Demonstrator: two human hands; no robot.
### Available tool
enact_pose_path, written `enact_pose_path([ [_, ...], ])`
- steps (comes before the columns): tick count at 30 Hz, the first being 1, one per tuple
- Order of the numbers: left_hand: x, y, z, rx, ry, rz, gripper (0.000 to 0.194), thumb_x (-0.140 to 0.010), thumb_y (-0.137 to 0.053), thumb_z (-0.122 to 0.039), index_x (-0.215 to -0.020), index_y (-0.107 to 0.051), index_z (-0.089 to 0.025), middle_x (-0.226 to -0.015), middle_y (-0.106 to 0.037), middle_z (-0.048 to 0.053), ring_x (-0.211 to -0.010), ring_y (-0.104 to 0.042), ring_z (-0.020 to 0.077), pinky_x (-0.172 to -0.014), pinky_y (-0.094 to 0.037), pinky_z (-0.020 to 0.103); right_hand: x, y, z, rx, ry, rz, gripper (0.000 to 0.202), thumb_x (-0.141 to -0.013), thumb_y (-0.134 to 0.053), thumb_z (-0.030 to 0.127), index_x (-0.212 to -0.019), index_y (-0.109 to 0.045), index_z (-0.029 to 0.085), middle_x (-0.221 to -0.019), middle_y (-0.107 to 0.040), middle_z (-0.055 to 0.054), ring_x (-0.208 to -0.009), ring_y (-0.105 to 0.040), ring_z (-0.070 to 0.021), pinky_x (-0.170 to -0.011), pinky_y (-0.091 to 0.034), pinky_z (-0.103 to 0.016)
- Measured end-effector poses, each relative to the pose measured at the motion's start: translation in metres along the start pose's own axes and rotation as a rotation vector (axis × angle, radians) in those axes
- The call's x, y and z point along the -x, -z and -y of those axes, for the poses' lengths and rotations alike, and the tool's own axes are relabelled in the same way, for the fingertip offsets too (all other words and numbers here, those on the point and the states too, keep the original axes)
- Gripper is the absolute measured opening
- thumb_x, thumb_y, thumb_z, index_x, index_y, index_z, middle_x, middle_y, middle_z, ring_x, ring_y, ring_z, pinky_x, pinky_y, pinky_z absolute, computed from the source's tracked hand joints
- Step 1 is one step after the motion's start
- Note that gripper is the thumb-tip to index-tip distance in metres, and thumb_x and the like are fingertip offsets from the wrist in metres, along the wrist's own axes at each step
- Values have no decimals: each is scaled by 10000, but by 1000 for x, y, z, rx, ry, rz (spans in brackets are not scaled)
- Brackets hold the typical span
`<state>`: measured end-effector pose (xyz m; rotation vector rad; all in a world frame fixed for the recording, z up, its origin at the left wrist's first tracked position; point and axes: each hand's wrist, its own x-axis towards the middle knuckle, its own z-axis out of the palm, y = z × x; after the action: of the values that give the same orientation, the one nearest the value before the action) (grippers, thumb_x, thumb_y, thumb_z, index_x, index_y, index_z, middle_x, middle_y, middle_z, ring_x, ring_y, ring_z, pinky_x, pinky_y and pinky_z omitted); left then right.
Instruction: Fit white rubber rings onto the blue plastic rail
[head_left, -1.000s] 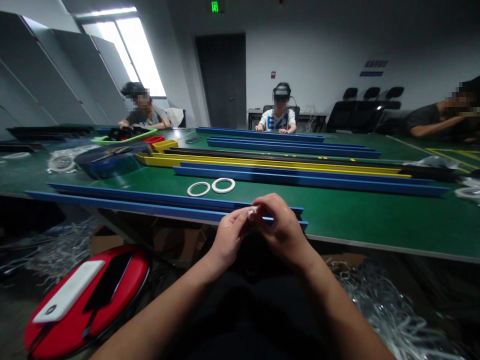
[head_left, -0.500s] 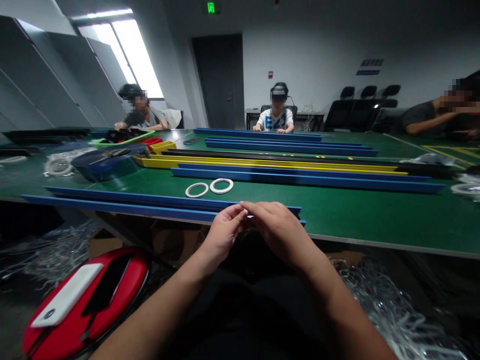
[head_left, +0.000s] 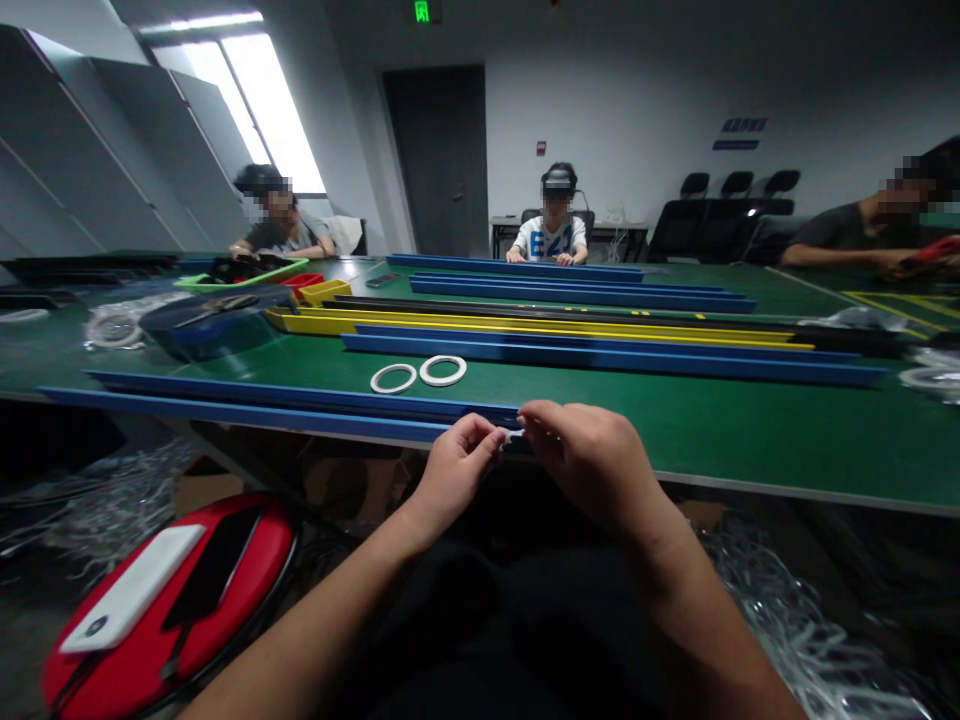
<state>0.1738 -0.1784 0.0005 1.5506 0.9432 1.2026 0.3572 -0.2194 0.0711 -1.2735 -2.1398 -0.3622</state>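
Between my two hands a small white strip [head_left: 513, 434] shows, above the right end of a blue channel [head_left: 262, 408] along the table's near edge. My left hand [head_left: 463, 462] pinches the strip's left side between thumb and fingertips. Curled over its other side, my right hand [head_left: 586, 446] has its fingertips together at the strip; part of its grip is hidden behind the fingers. Two white tape rings, a left one [head_left: 393, 378] and a right one [head_left: 442, 370], lie flat on the green table just beyond the channel.
Farther back lie a long blue channel [head_left: 637, 362], a yellow one [head_left: 525, 328] and more blue ones. A blue roll [head_left: 202, 325] and red and yellow bins [head_left: 328, 292] are at the left. A red stool [head_left: 247, 580] holds a white device and a phone. Several people sit around the table.
My right hand has moved right, away from my left hand, and the white strip now shows between them. The person at the right has lowered a hand and now holds something red.
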Motion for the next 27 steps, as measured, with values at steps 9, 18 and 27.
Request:
enact_pose_path([
  [9,-4,4,11,-17,-29,-95,347,-923,-512,-490,-849,-623,-169,-591,-512,-30,-564,-470,110,-583,-372,235,-2,8,-11,-127,-186,-300,156,-929,-533,289,-957,-660,204,-768,-681,-1,-658,-613,-120,-656,-417,-243],
  [18,-11,-14,6,238,57,33,300,-812,-692,-391,-995,-678,-153,-863,-695,64,-791,-633,187,-743,-499,309,5,19,57,-387,235,41,144,-941,-497,263,-898,-613,188,-810,-671,-12,-733,-590,-145,-669,-415,-279],
  [27,-10,-44,-1,344,160,166,262,-733,-772,-340,-861,-645,-150,-769,-655,38,-698,-605,155,-620,-464,262,3,11,63,-277,362,184,96,-921,-537,238,-868,-610,205,-804,-667,-4,-699,-558,-144,-614,-337,-304],
])
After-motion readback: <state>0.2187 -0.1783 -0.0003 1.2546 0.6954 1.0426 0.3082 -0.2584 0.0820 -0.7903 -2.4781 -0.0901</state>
